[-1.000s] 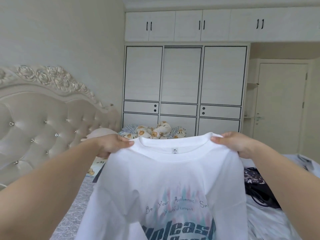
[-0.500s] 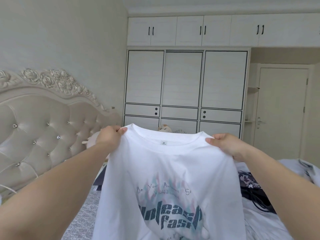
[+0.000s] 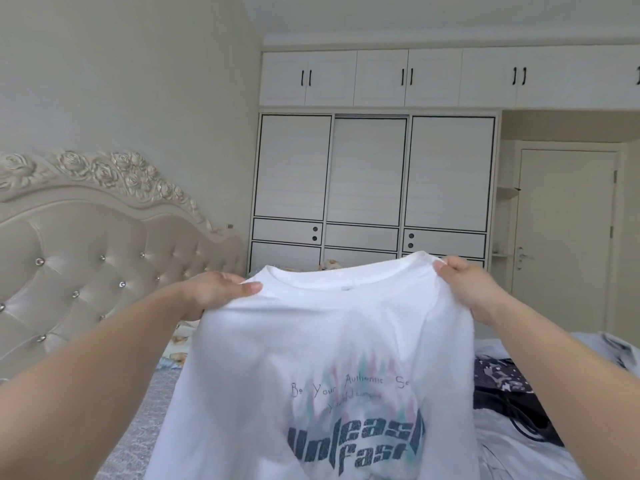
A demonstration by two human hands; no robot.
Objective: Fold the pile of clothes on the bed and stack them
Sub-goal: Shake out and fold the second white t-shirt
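— What had changed on the bed (image 3: 145,410)?
— We found the white T-shirt (image 3: 311,368) raised higher over it than a second before, print facing us
— The grip?
— Left hand (image 3: 214,294) and right hand (image 3: 467,289) each pinched a shoulder; we judged folding not begun

the big white shirt (image 3: 311,358) hangs in front and blocks the middle. to the left there is open bed (image 3: 152,403), with the tall headboard (image 3: 86,258) beside it. to the right, dark clothes (image 3: 502,386) lie in the way.
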